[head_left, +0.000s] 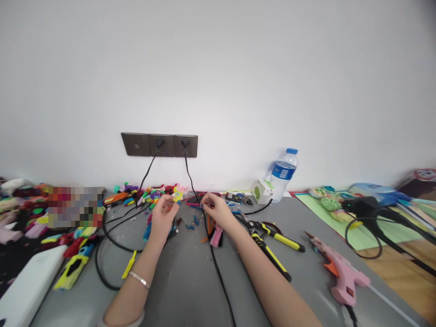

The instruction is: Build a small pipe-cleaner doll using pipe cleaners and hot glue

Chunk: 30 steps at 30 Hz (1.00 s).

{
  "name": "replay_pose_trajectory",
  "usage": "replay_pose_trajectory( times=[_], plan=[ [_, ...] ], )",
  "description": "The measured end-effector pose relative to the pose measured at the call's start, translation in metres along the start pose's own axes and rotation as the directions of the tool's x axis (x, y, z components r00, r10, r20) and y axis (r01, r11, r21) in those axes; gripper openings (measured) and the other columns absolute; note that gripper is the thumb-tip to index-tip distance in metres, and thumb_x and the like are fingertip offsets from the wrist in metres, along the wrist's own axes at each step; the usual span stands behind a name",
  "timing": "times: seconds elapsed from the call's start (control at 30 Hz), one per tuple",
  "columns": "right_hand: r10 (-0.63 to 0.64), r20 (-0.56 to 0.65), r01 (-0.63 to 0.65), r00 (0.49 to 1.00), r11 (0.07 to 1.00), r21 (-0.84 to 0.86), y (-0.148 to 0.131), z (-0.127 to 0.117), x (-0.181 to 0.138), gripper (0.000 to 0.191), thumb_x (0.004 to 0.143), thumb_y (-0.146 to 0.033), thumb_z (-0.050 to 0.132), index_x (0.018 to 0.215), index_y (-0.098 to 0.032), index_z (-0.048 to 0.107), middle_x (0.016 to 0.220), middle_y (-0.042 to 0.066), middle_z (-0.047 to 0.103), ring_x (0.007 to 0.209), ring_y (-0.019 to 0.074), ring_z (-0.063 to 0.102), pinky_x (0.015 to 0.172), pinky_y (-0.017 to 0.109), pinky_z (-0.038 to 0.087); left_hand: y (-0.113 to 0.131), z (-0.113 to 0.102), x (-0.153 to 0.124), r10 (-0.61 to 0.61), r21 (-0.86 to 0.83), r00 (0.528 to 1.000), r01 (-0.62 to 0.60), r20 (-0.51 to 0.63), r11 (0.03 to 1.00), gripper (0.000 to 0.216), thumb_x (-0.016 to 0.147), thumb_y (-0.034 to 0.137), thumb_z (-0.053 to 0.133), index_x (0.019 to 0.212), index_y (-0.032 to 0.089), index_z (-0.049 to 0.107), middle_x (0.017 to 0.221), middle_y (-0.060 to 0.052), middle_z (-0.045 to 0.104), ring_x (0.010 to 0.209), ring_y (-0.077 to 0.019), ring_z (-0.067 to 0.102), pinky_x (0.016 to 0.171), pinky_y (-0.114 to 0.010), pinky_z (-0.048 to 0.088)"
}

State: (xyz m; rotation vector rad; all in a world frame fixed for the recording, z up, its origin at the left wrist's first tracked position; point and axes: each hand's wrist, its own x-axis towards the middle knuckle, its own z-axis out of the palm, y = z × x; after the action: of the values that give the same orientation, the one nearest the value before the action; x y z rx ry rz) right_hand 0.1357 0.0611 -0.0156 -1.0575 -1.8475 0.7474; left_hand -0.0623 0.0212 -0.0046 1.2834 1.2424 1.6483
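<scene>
Small yellow craft piece (177,196) is held up over the grey tabletop (190,281), pinched in the fingertips of the left hand (164,213). Fingertips of the right hand (215,210) are pressed together; whether anything tiny is gripped can't be made out. Looks mid-job, honestly: the piece is in hand, not put down, and how much is left can't be told. A long black cable (216,265) is strung between the forearms, kinda in the way. Yellow-and-black-handled pliers (269,254) and a pink plastic glue gun (344,270) are parked to the right.
</scene>
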Motion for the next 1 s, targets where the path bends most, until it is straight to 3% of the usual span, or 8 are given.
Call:
replay_pose_trajectory(
  times=[0.17, 0.3, 0.4, 0.57, 0.67, 0.8, 1.0],
  plan=[
    [0.026, -0.025, -0.016, 0.999, 0.941, 0.337, 0.001, -0.003, 0.006, 0.017, 0.078, -0.021, 0.057, 0.090, -0.018, 0.069, 0.087, 0.004, 0.072, 0.081, 0.0176, 0.065, 0.076, 0.031, 0.050, 0.001, 0.000, -0.004, 0.102, 0.166, 0.989, -0.119, 0.105, 0.979, 0.014, 0.072, 0.025, 0.063, 0.082, 0.021, 0.055, 0.069, 0.003, 0.053, 0.065, -0.0133, 0.055, 0.060, -0.023, 0.043],
    [0.128, -0.002, -0.105, 0.992, 0.822, 0.560, -0.004, -0.008, 0.006, 0.019, 0.075, -0.031, 0.069, 0.089, -0.020, 0.068, 0.082, 0.003, 0.074, 0.077, 0.0180, 0.068, 0.076, 0.033, 0.054, 0.001, 0.001, -0.007, 0.142, 0.289, 0.974, -0.189, 0.176, 0.938, 0.008, 0.076, 0.023, 0.060, 0.082, 0.021, 0.055, 0.072, 0.002, 0.055, 0.065, -0.0129, 0.055, 0.058, -0.022, 0.041],
    [0.213, -0.010, -0.157, 0.977, 0.750, 0.643, -0.006, -0.011, 0.006, 0.029, 0.071, -0.036, 0.075, 0.093, -0.019, 0.067, 0.081, 0.004, 0.075, 0.075, 0.0177, 0.069, 0.080, 0.034, 0.053, 0.002, 0.001, -0.007, 0.144, 0.313, 0.972, -0.198, 0.186, 0.929, 0.006, 0.076, 0.022, 0.059, 0.081, 0.021, 0.056, 0.073, 0.002, 0.057, 0.064, -0.0125, 0.055, 0.058, -0.022, 0.041],
    [0.273, -0.046, -0.167, 0.961, 0.705, 0.689, -0.006, -0.014, 0.007, 0.030, 0.067, -0.041, 0.078, 0.083, -0.019, 0.065, 0.079, 0.004, 0.075, 0.075, 0.0186, 0.069, 0.076, 0.032, 0.052, 0.003, 0.001, -0.006, 0.143, 0.260, 0.978, -0.180, 0.154, 0.949, 0.009, 0.071, 0.021, 0.064, 0.078, 0.021, 0.059, 0.071, 0.002, 0.059, 0.062, -0.0131, 0.055, 0.057, -0.022, 0.041],
    [0.205, -0.026, -0.133, 0.979, 0.724, 0.677, -0.009, -0.016, 0.007, 0.029, 0.071, -0.043, 0.076, 0.084, -0.020, 0.066, 0.084, 0.006, 0.075, 0.084, 0.0207, 0.068, 0.083, 0.035, 0.050, 0.002, 0.000, -0.005, 0.160, 0.237, 0.973, -0.197, 0.167, 0.951, 0.010, 0.069, 0.019, 0.065, 0.078, 0.022, 0.063, 0.072, 0.001, 0.061, 0.062, -0.0140, 0.056, 0.055, -0.022, 0.041],
    [0.011, 0.027, -0.025, 1.000, 0.806, 0.592, -0.017, -0.019, 0.005, 0.026, 0.076, -0.045, 0.073, 0.080, -0.020, 0.069, 0.104, 0.008, 0.071, 0.104, 0.0221, 0.063, 0.095, 0.037, 0.046, 0.002, 0.000, -0.004, 0.236, 0.278, 0.942, -0.299, 0.238, 0.913, 0.013, 0.070, 0.017, 0.064, 0.081, 0.022, 0.067, 0.080, -0.001, 0.065, 0.064, -0.0151, 0.058, 0.056, -0.023, 0.042],
    [-0.145, 0.013, 0.123, 0.989, 0.883, 0.453, -0.021, -0.020, 0.005, 0.023, 0.084, -0.042, 0.066, 0.082, -0.020, 0.070, 0.104, 0.010, 0.067, 0.105, 0.0223, 0.061, 0.095, 0.039, 0.044, 0.002, -0.001, -0.003, 0.279, 0.362, 0.908, -0.385, 0.312, 0.849, 0.013, 0.076, 0.019, 0.062, 0.086, 0.023, 0.070, 0.083, -0.003, 0.066, 0.067, -0.0158, 0.059, 0.058, -0.024, 0.043]
  ],
)
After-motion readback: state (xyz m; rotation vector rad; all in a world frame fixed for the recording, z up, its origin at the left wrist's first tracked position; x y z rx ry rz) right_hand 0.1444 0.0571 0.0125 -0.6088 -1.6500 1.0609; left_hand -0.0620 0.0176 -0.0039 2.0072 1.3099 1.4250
